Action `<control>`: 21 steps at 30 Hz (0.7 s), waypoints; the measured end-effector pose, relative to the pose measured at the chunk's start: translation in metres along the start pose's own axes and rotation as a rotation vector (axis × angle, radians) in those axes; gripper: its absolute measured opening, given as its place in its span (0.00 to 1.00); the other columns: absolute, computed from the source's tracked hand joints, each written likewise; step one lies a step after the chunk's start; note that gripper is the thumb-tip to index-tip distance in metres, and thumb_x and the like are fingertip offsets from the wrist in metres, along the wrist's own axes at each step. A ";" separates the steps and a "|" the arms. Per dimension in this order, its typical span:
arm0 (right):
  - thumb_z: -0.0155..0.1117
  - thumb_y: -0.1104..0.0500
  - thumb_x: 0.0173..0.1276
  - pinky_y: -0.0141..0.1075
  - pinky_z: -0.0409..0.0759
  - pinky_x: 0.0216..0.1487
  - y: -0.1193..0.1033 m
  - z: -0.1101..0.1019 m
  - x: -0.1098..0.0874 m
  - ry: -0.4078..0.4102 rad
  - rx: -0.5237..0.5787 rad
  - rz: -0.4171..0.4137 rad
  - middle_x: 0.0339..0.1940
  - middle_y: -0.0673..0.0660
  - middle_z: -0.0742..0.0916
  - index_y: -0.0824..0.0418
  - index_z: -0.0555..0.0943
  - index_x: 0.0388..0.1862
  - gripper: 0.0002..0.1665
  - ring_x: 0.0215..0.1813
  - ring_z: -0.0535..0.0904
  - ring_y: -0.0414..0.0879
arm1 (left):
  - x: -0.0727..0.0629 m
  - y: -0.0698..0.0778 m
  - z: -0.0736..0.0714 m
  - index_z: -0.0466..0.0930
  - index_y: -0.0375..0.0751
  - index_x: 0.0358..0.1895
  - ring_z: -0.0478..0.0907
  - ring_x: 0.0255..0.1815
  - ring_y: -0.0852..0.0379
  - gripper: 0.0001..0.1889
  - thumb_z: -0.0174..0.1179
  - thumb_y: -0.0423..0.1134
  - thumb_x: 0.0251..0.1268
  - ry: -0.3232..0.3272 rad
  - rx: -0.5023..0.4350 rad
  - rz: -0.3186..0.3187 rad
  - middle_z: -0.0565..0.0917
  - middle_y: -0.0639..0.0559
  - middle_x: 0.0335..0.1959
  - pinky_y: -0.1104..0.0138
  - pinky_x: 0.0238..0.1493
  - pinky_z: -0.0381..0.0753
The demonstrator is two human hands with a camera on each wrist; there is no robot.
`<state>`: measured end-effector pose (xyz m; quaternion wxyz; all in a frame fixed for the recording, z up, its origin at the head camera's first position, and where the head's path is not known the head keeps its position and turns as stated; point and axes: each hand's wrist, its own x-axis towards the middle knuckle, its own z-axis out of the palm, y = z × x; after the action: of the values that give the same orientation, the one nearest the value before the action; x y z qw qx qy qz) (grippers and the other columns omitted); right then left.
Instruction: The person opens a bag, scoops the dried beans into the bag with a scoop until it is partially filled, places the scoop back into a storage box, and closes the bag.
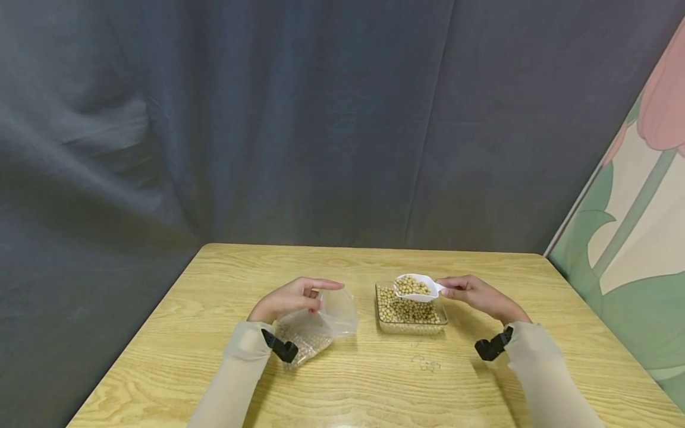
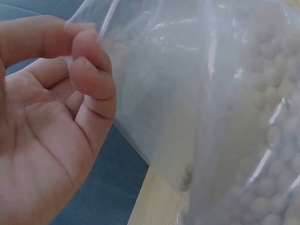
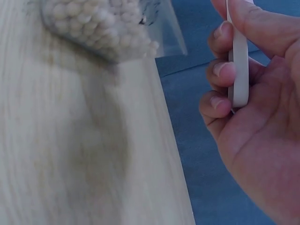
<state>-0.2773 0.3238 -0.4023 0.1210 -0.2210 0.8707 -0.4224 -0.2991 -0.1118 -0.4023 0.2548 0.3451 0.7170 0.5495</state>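
Observation:
My right hand (image 1: 478, 294) grips the handle of a white scoop (image 1: 431, 287), which is filled with round pale-yellow soybeans. The scoop is above a clear rectangular container (image 1: 412, 327) that holds more soybeans. In the right wrist view, the fingers curl round the white handle (image 3: 240, 70). To the left, my left hand (image 1: 291, 299) pinches the upper edge of a clear plastic bag (image 1: 339, 315) between thumb and fingers. The bag leans on the table with its mouth toward the container, and soybeans (image 2: 269, 178) lie in its lower part.
The wooden table (image 1: 374, 392) bears the bag and the container, with faint marks (image 1: 426, 363) on its surface in front of the container. A dark curtain (image 1: 332, 125) hangs behind the far edge. A wall painted with flowers (image 1: 637, 238) stands at the right.

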 end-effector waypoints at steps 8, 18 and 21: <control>0.51 0.52 0.75 0.61 0.66 0.64 -0.011 -0.002 0.006 -0.007 -0.008 -0.006 0.69 0.73 0.69 0.69 0.74 0.64 0.26 0.70 0.62 0.70 | 0.000 0.000 0.000 0.67 0.37 0.69 0.71 0.25 0.57 0.28 0.50 0.24 0.64 -0.004 -0.017 0.002 0.73 0.26 0.54 0.63 0.34 0.77; 0.53 0.51 0.74 0.62 0.64 0.65 -0.027 0.005 0.020 -0.035 0.004 -0.017 0.68 0.70 0.72 0.65 0.73 0.65 0.28 0.70 0.64 0.68 | -0.001 0.002 0.000 0.67 0.38 0.69 0.71 0.24 0.58 0.28 0.50 0.24 0.64 0.001 -0.007 -0.004 0.75 0.28 0.54 0.64 0.34 0.77; 0.53 0.52 0.74 0.61 0.64 0.65 -0.030 0.008 0.025 -0.049 0.012 -0.041 0.67 0.69 0.73 0.65 0.74 0.65 0.26 0.69 0.65 0.68 | -0.002 0.003 0.000 0.67 0.38 0.69 0.71 0.25 0.56 0.28 0.51 0.24 0.64 0.004 -0.008 -0.006 0.76 0.25 0.49 0.64 0.34 0.76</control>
<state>-0.2879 0.2897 -0.3835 0.1350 -0.2484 0.8602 -0.4244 -0.2975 -0.1128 -0.3997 0.2565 0.3410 0.7161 0.5524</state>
